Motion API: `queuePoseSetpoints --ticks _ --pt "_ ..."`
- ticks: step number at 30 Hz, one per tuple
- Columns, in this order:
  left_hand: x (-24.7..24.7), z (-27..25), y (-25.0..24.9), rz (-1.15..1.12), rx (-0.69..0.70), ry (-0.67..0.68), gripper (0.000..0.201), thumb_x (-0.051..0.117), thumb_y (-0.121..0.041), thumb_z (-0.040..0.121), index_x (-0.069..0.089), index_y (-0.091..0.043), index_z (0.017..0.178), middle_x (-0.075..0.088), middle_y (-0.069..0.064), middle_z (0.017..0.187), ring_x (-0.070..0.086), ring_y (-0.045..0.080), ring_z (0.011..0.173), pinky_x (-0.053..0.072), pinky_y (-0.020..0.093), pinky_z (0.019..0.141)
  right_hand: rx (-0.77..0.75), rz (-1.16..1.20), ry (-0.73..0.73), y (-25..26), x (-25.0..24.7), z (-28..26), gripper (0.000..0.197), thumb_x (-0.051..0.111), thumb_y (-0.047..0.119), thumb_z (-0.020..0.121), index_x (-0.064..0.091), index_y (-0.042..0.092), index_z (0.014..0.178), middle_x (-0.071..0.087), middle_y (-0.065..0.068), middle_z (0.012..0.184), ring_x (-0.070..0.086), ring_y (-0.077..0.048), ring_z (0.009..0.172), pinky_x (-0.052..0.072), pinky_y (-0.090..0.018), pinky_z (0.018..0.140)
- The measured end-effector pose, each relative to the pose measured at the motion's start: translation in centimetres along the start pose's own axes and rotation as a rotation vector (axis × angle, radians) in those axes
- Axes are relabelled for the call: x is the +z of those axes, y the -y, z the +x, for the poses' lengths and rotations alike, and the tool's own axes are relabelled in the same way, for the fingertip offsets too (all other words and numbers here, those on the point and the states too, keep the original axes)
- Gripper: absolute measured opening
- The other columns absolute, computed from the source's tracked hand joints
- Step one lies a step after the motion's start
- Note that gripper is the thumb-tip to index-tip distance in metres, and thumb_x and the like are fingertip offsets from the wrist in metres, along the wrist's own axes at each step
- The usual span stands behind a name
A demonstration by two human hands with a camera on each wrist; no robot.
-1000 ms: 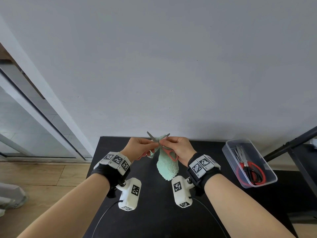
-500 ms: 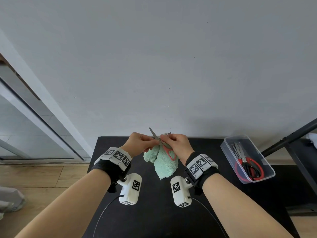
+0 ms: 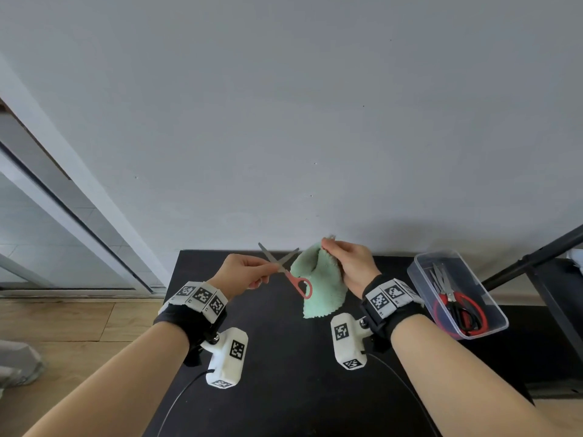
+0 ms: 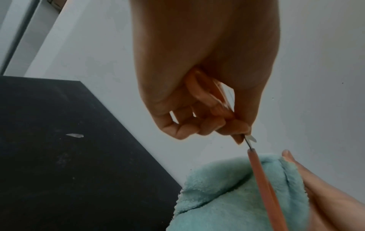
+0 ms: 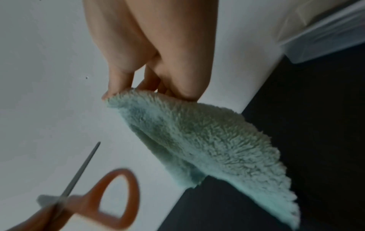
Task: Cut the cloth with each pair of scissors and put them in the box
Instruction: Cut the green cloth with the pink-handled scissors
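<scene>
Hovering above the black desk [image 3: 284, 389], both hands work in open air, with bare desk below them toward six o'clock and the wall close behind at twelve. The left hand [image 3: 244, 274] has its grip curled round one loop of the pink-handled scissors [image 3: 285, 271], pinching near the pivot; their blades spread apart, tips aimed at eleven and one o'clock, and the free loop hangs toward five. The right hand [image 3: 350, 263] pinches the top edge of the green cloth [image 3: 318, 285], which hangs down toward six, just beside the scissors. At three o'clock, near the desk's right edge, a clear box [image 3: 419, 272] holds red-handled scissors [image 3: 457, 307]. From the left wrist view, the handle [image 4: 264, 187] crosses in front of the cloth [image 4: 217, 200]; the right wrist view alone shows one blade edge-on and the cloth's fluffy pile [image 5: 207, 137].
</scene>
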State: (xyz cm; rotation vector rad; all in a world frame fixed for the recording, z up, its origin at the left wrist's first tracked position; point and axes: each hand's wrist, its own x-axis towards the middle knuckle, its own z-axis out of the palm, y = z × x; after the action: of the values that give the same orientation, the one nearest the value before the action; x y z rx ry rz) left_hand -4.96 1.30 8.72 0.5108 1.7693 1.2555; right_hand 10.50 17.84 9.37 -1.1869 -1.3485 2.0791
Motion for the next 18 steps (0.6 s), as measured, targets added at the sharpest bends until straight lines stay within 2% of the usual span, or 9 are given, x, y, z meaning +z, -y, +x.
queuePoseSetpoints --ticks 5,9,13,15,18 --pt "0.6 0.3 -0.3 -0.023 -0.024 0.031 0.028 0.079 -0.034 0.069 0.077 -0.007 0.078 0.057 0.004 0.060 0.040 0.016 0.054 0.027 0.031 0.059 0.070 0.050 0.112 -0.8 2.1 -0.5 0.021 0.068 0.013 0.084 0.068 -0.006 0.093 0.068 -0.016 0.087 0.065 -0.023 0.077 0.054 -0.034 0.079" --pt "0.7 0.4 -0.4 -0.073 -0.017 0.010 0.014 0.078 -0.021 0.076 0.077 -0.007 0.076 0.059 0.003 0.057 0.041 0.015 0.053 0.029 0.029 0.058 0.067 0.052 0.190 -0.9 2.8 -0.6 0.021 0.067 0.010 0.084 0.068 -0.007 0.095 0.068 -0.018 0.088 0.065 -0.026 0.079 0.054 -0.037 0.082" --pt "0.8 0.2 -0.7 -0.095 0.007 0.025 0.013 0.074 -0.011 0.080 0.075 -0.008 0.067 0.058 0.004 0.054 0.042 0.010 0.046 0.038 0.017 0.049 0.055 -0.005 0.218 -1.3 3.2 -0.6 0.019 0.070 0.010 0.082 0.069 -0.004 0.094 0.068 -0.017 0.088 0.066 -0.022 0.076 0.056 -0.030 0.076" --pt "0.9 0.1 -0.7 -0.084 0.011 0.033 0.014 0.074 -0.011 0.080 0.074 -0.008 0.066 0.057 0.003 0.053 0.041 0.009 0.045 0.037 0.015 0.047 0.041 -0.049 0.213 -1.3 3.4 -0.7 0.016 0.072 0.010 0.080 0.070 -0.002 0.090 0.068 -0.014 0.086 0.066 -0.021 0.077 0.056 -0.029 0.075" --pt "0.9 0.2 -0.6 -0.031 0.000 0.046 0.021 0.077 -0.023 0.076 0.073 -0.004 0.068 0.056 0.004 0.057 0.040 0.010 0.048 0.031 0.022 0.051 0.012 -0.123 0.226 -1.2 3.4 -0.8 0.013 0.075 0.008 0.077 0.072 0.002 0.088 0.070 -0.012 0.085 0.067 -0.020 0.079 0.055 -0.029 0.077"
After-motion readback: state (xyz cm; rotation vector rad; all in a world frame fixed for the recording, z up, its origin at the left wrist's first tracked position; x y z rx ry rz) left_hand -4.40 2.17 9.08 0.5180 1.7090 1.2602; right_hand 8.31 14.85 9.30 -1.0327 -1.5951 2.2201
